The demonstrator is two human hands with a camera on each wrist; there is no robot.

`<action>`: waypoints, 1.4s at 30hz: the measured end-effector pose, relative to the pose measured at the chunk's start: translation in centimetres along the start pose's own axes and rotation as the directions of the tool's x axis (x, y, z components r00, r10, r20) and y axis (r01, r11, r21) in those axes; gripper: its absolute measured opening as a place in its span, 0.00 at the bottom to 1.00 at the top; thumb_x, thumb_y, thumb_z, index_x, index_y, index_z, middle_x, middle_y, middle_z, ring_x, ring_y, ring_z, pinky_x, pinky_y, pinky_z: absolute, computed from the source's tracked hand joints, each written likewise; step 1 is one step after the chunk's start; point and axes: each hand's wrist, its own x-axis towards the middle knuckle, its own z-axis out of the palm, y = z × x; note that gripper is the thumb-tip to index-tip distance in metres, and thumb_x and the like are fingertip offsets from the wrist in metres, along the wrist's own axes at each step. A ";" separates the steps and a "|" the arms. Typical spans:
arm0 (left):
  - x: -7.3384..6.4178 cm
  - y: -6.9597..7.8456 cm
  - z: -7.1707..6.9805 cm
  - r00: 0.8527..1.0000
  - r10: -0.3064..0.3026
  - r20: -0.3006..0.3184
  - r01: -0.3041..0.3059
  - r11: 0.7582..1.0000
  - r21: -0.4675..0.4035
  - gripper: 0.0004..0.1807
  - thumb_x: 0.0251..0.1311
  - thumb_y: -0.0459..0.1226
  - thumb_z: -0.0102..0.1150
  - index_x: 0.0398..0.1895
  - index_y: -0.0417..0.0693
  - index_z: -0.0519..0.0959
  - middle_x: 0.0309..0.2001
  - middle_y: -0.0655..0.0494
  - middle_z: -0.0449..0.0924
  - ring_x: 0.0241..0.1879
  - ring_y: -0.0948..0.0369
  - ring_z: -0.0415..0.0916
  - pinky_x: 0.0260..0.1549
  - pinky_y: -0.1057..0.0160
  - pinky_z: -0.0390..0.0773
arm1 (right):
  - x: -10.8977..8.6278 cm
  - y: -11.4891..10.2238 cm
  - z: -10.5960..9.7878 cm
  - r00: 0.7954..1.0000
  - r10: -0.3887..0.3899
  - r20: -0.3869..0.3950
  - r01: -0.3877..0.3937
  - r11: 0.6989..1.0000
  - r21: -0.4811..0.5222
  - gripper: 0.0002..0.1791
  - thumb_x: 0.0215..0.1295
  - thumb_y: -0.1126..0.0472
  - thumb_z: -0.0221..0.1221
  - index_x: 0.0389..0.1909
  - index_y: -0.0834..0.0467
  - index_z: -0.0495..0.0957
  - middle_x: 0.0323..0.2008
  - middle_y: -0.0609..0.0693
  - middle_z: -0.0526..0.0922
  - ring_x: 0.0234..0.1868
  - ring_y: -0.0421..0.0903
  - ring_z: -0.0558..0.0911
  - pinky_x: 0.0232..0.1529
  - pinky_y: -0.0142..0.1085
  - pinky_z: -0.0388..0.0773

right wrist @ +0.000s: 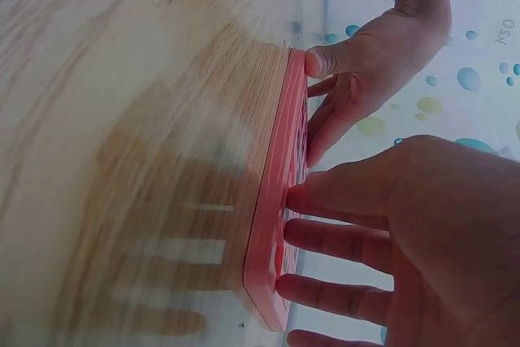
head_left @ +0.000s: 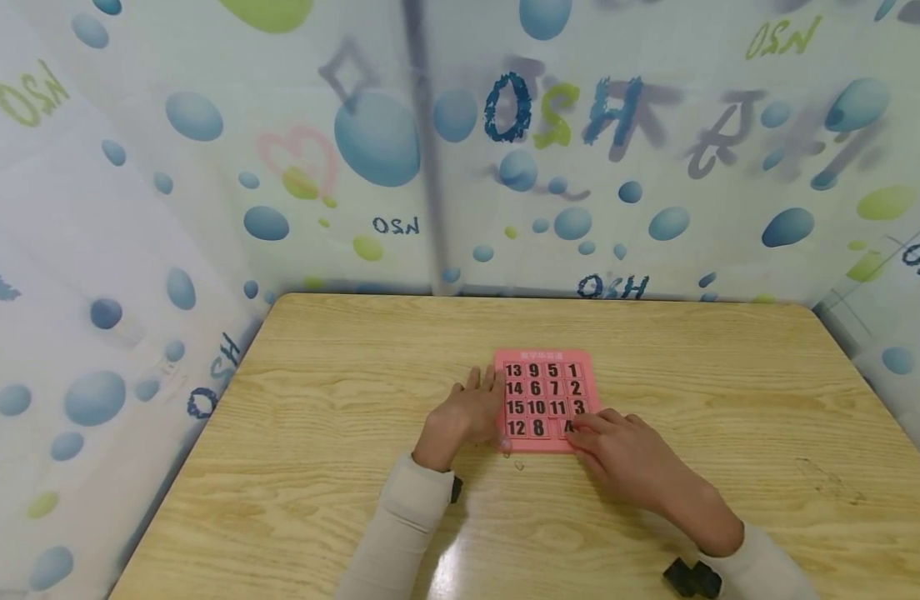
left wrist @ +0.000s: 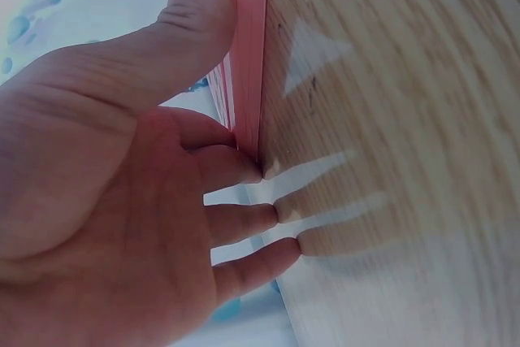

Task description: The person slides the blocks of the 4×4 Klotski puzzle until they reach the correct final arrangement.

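A pink sliding number puzzle lies flat on the table, its tiles in four rows with black numerals. My left hand lies along its left edge with fingers extended. In the left wrist view those fingertips reach the table beside the pink side, and the thumb rests against the frame. My right hand is over the lower right corner, fingertips on the tile marked 4, partly covering it. That tile stands slightly left of the column above, with a pink gap between it and the 8.
The wooden table spreads out around the puzzle. A curtain with blue and green bubble prints hangs behind the table and at both sides. Near the right cuff there is a black wrist device.
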 end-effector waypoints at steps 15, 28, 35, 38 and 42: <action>0.0 0.1 0.1 1.000 -0.007 0.003 0.007 1.000 -0.009 0.61 0.52 0.53 0.70 0.80 0.45 0.41 0.80 0.48 0.36 0.79 0.49 0.33 0.75 0.49 0.47 | -0.9 1.0 -0.5 1.000 -0.001 -0.004 0.001 1.000 -0.002 0.15 0.69 0.57 0.59 0.54 0.53 0.85 0.57 0.52 0.81 0.56 0.55 0.80 0.49 0.55 0.78; 0.1 0.1 0.1 1.000 -0.009 -0.008 0.009 1.000 0.000 0.61 0.52 0.53 0.70 0.80 0.45 0.42 0.80 0.48 0.37 0.79 0.48 0.33 0.75 0.49 0.47 | -0.8 1.2 -0.6 0.999 -0.025 0.024 0.025 1.000 0.002 0.18 0.69 0.56 0.59 0.57 0.55 0.82 0.58 0.52 0.80 0.57 0.55 0.79 0.52 0.56 0.77; 0.0 0.1 0.1 1.000 0.000 -0.014 0.000 1.000 0.003 0.62 0.51 0.53 0.70 0.80 0.43 0.41 0.80 0.47 0.37 0.79 0.47 0.33 0.75 0.48 0.46 | 0.0 0.3 0.0 0.998 -0.048 -0.026 0.048 0.999 -0.002 0.19 0.69 0.55 0.60 0.58 0.54 0.81 0.58 0.53 0.79 0.58 0.54 0.77 0.52 0.56 0.77; 0.0 0.1 0.1 1.000 0.001 -0.013 0.000 1.000 0.003 0.62 0.50 0.52 0.71 0.80 0.43 0.41 0.80 0.46 0.37 0.79 0.47 0.33 0.75 0.48 0.46 | 0.6 -0.4 0.2 0.996 -0.082 -0.040 0.082 0.997 -0.002 0.20 0.69 0.54 0.60 0.59 0.54 0.80 0.60 0.53 0.78 0.60 0.55 0.76 0.53 0.56 0.77; 0.0 0.1 0.1 1.000 0.002 -0.013 -0.002 1.000 0.005 0.62 0.51 0.53 0.70 0.80 0.43 0.41 0.80 0.46 0.37 0.79 0.47 0.33 0.75 0.48 0.46 | 1.1 -1.2 0.7 0.995 -0.100 -0.022 0.101 0.995 0.026 0.22 0.70 0.53 0.59 0.62 0.54 0.78 0.64 0.53 0.76 0.63 0.57 0.74 0.57 0.58 0.73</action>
